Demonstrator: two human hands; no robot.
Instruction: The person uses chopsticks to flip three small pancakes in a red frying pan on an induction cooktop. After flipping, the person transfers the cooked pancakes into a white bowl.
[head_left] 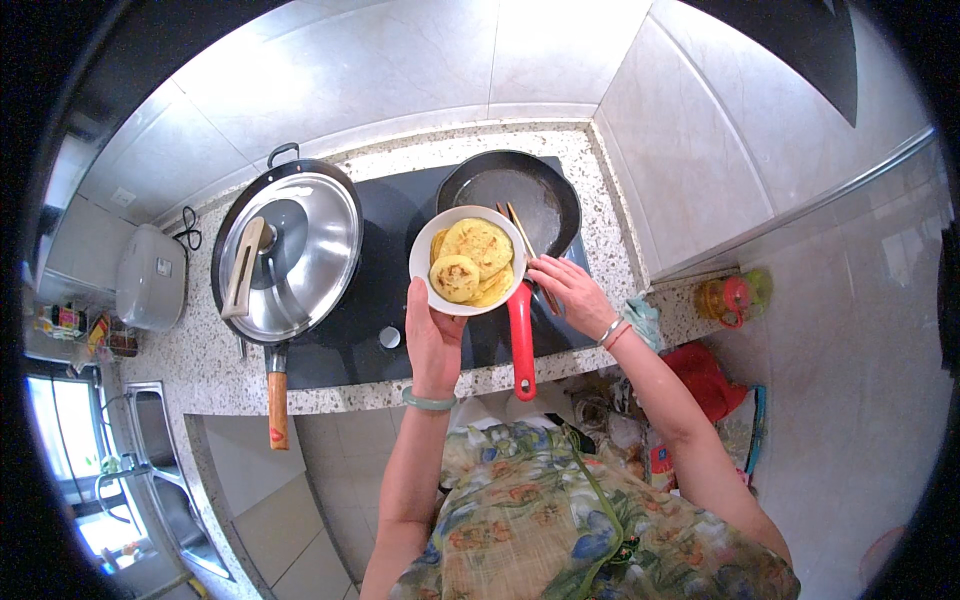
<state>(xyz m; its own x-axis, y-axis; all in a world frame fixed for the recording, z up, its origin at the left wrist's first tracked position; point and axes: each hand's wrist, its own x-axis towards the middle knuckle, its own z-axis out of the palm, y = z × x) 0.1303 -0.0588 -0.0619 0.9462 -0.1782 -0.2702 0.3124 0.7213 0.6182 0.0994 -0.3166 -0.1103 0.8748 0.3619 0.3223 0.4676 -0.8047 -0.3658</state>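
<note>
My left hand (434, 345) grips the lower left side of a white bowl (419, 252), its thumb along the rim. Several round yellow pancakes (478, 246) with browned spots lie in the bowl, a small one on top at the front. My right hand (574, 294) is closed on a pair of chopsticks (520, 230), whose tips point up past the bowl's right rim. Behind and partly below the bowl, a black frying pan (520, 190) sits on the dark cooktop (385, 200). Its red handle (522, 345) sticks out toward me between my hands. The pan surface that shows holds no food.
On the left, a wok covered by a steel lid (325, 235) has its wooden handle (278, 410) jutting past the counter edge. A beige clip (243, 268) rests at the lid's knob. A white appliance (152, 278) stands farther left. Bottles (735, 298) and a cloth (643, 322) are at right.
</note>
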